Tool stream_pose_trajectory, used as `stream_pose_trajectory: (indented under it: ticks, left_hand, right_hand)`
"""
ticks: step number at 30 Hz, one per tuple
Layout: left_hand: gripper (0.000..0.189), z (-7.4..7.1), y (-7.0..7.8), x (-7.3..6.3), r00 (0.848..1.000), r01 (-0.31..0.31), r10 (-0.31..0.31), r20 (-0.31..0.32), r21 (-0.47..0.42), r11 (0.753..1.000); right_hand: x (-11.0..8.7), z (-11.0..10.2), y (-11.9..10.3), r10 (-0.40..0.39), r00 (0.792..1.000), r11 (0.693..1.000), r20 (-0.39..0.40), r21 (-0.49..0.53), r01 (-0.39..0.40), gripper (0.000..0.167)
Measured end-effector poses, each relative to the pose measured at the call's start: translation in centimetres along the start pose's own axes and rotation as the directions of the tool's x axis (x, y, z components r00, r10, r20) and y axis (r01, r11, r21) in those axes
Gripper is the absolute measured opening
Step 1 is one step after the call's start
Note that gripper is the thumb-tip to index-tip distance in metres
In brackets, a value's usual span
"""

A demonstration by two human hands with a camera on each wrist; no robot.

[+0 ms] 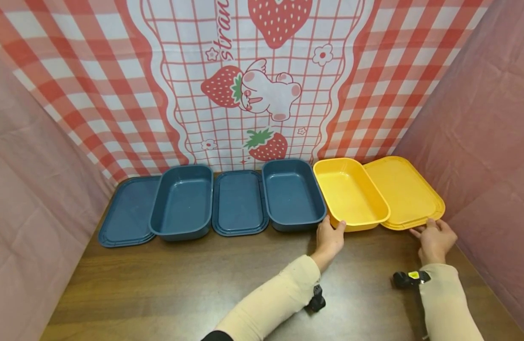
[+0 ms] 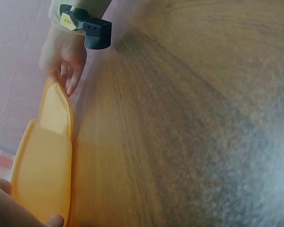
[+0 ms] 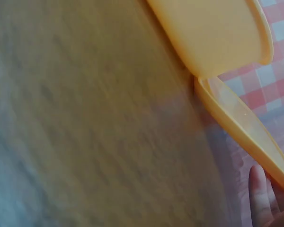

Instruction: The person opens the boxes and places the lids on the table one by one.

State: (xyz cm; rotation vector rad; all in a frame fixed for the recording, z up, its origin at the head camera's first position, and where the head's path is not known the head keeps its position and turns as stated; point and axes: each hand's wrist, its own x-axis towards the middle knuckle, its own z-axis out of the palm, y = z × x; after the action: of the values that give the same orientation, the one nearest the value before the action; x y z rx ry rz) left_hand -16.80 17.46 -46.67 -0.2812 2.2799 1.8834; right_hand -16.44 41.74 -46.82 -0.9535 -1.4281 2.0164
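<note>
At the right of the row in the head view, my left hand (image 1: 330, 239) holds the near left corner of an open yellow box (image 1: 349, 189), thumb on its front and fingers at its left side. My right hand (image 1: 436, 240) pinches the near right corner of a yellow lid (image 1: 404, 192), thumb on top and fingers below. The lid lies right of the box, and its left edge meets the box's right side. In the right wrist view the fingers (image 3: 259, 196) show under the lid (image 3: 246, 125). The left wrist view shows the box (image 2: 42, 170) close up.
Left of the yellow box stand a blue box (image 1: 293, 192), a blue lid (image 1: 240, 201), another blue box (image 1: 182, 201) and another blue lid (image 1: 129, 213). A checked strawberry cloth (image 1: 262, 94) hangs behind them. Pink cloth (image 1: 470, 109) bounds the wooden table (image 1: 181, 279) on both sides.
</note>
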Motion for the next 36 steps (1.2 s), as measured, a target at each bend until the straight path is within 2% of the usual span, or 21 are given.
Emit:
stream_pose_trajectory:
  ticks: [8, 13, 18, 25, 32, 36]
  left_hand:
    - [0.053, 0.0, -0.1, -0.1, 1.000, 0.006, -0.006, -0.002, 0.002, 1.000]
    - [0.053, 0.0, -0.1, -0.1, 1.000, 0.004, -0.004, -0.005, 0.005, 1.000]
    - [0.053, 0.1, 0.0, -0.1, 1.000, -0.001, 0.001, -0.005, 0.008, 1.000]
    - [0.054, 0.1, 0.1, 0.0, 1.000, 0.004, -0.004, -0.012, 0.018, 1.000]
    - [0.054, 0.1, 0.1, 0.1, 1.000, 0.007, -0.007, -0.009, 0.009, 1.000]
    - [0.054, 0.1, 0.1, 0.1, 1.000, 0.011, -0.011, -0.012, 0.004, 1.000]
  right_hand:
    - [0.5, -1.2, 0.0, 0.096, 0.995, 0.990, -0.010, -0.098, -0.097, 0.005]
    - [1.1, -1.7, 0.0, 0.120, 0.993, 0.985, -0.013, -0.121, -0.120, 0.002]
    - [1.4, -2.0, -0.2, 0.152, 0.988, 0.977, -0.014, -0.149, -0.153, 0.013]
    - [1.8, -2.2, -0.6, 0.181, 0.983, 0.944, 0.019, -0.282, -0.169, 0.022]
    - [2.1, -1.9, -1.0, 0.186, 0.982, 0.900, 0.016, -0.403, -0.164, 0.008]
    - [2.3, -1.7, -1.1, 0.185, 0.983, 0.883, 0.011, -0.441, -0.162, 0.005]
